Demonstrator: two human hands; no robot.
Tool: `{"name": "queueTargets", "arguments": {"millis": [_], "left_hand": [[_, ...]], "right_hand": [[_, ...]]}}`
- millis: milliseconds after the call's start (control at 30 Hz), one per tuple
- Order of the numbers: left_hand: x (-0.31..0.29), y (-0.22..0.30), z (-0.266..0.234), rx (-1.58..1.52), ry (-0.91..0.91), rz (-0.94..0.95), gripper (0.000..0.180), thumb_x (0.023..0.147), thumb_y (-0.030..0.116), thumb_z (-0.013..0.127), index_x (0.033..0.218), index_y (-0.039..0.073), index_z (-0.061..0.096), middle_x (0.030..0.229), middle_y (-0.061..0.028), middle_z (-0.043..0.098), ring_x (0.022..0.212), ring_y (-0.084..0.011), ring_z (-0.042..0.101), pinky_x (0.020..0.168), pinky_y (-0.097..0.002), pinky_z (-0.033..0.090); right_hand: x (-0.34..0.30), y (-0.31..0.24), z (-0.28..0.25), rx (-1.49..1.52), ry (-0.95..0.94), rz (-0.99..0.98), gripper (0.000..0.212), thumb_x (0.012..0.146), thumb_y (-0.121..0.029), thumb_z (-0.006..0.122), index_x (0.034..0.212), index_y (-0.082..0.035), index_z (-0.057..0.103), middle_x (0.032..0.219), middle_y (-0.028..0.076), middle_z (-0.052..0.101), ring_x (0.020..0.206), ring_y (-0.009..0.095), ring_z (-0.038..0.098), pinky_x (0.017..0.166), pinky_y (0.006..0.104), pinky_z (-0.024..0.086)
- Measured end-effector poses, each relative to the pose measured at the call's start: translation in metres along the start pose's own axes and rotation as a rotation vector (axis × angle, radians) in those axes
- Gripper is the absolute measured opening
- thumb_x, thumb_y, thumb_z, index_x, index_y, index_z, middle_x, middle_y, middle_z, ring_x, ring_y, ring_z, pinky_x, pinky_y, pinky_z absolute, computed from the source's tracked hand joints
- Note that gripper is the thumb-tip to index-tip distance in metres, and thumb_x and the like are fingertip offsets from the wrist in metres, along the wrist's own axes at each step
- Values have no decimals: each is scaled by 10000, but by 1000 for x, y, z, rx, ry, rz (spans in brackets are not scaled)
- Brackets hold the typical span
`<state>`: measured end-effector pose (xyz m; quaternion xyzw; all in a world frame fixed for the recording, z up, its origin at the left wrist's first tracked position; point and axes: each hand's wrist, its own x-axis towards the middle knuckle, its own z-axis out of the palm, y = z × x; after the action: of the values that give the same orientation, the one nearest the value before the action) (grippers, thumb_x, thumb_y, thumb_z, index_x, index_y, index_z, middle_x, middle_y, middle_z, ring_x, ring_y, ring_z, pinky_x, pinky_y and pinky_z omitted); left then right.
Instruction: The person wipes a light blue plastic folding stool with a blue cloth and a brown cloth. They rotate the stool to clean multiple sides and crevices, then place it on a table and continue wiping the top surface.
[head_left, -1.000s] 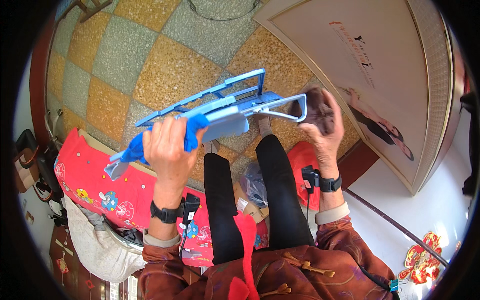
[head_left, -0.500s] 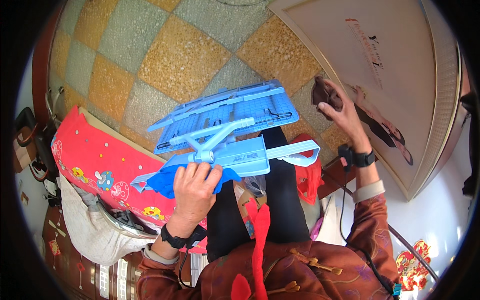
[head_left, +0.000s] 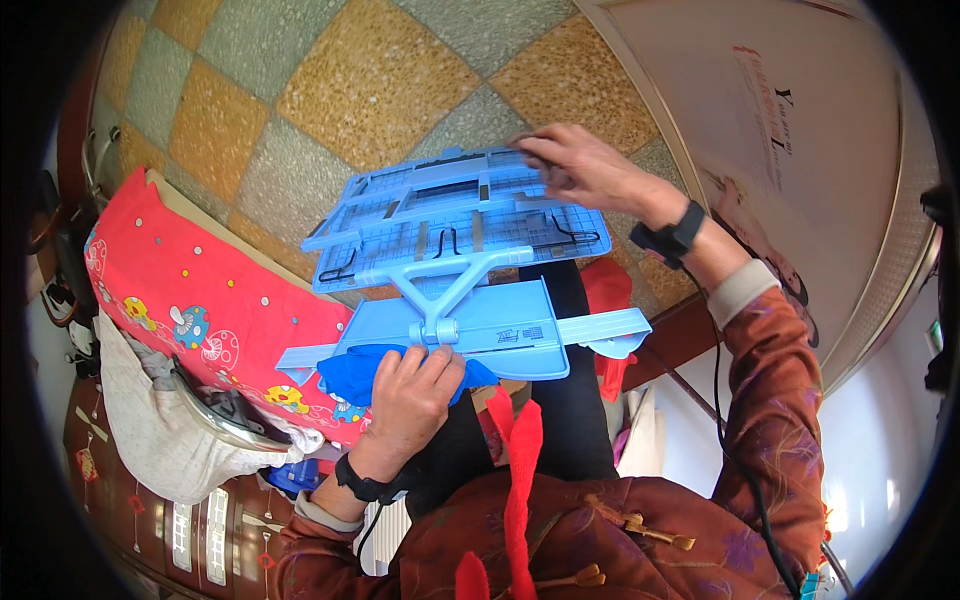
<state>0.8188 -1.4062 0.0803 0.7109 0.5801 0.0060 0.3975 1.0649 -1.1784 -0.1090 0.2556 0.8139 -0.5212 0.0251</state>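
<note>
A light-blue plastic folding stand [head_left: 455,285] spans the middle of the view, its panel tilted above a flat base on a Y-shaped support. My left hand [head_left: 415,395] is closed over the base's near edge, gripping a bright blue cloth [head_left: 350,372] bunched there. At the panel's far right corner, my right hand [head_left: 585,170] is closed round a dark brown cloth [head_left: 545,160], mostly hidden by its fingers and slightly blurred. Black wire clips [head_left: 447,243] show on the panel. Light-blue arms stick out from both sides of the base.
To the left lies a red sheet [head_left: 190,290] with mushroom prints, beside a white cloth [head_left: 150,420]. A large framed picture [head_left: 720,110] leans at the right. Yellow and grey floor tiles [head_left: 375,85] stretch beyond. My legs in black trousers [head_left: 590,430] are under the stand.
My right hand has swung left with the brown cloth, from beside the framed picture onto the stand's far corner. The stand's panel now faces me more, and my left hand has shifted slightly right.
</note>
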Motion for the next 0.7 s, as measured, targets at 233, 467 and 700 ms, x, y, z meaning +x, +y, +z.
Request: {"name": "queueTargets", "arguments": {"millis": [233,467,700], "left_hand": [[-4,-9,2,-16,-62,17,209,768,164,657,962,86,668,1074,-42,689,899,-223,610,707,-366,417],[1,-14,-2,-73,-54,40,121,812,177,621,915,113,627,1019,-52,656,862,-212,581,697,-355,403],[3,-18,-5,-118,-47,42,103,832,171,617,913,111,639,982,-50,642,845,-199,565,685,-345,397]], "right_hand": [[55,-15,105,-59,-172,-152,451,914,-321,685,1337,-195,588,1300,84,608,1139,335,598,934,454,474],[25,38,64,-254,-369,139,262,886,-269,705,1111,-143,659,1086,67,680,979,329,624,872,449,487],[17,8,74,-373,-228,-50,383,756,-245,811,1091,-140,658,1032,61,667,977,307,632,844,431,503]]}}
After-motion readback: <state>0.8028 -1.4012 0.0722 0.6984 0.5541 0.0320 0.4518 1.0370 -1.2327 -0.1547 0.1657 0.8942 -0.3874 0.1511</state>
